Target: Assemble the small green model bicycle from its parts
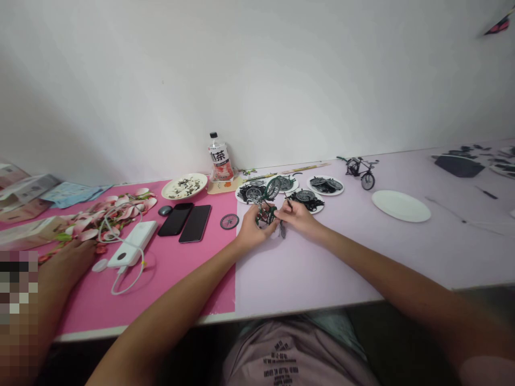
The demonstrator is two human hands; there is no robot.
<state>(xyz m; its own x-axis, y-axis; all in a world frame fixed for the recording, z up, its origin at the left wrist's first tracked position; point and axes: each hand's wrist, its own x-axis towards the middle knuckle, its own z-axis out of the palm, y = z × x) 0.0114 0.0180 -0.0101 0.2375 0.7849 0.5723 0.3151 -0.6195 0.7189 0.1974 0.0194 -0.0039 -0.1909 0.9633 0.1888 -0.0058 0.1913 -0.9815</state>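
Note:
My left hand is closed around a small dark green model bicycle, tilted with one spoked wheel raised toward the wall. My right hand is pinched close against the bicycle's right side. A thin dark tool pokes up between its thumb and fingers; its exact kind is too small to make out. A grey piece hangs below the fingertips. Just left of my hands, a loose spoked wheel lies flat on the pink surface. Plates of dark bicycle parts sit right behind my hands.
A finished-looking model bicycle stands behind a bare white plate. Leftward are two phones, a white power bank with cable, a bowl, a drink bottle and pink petals. Another person's hand rests there.

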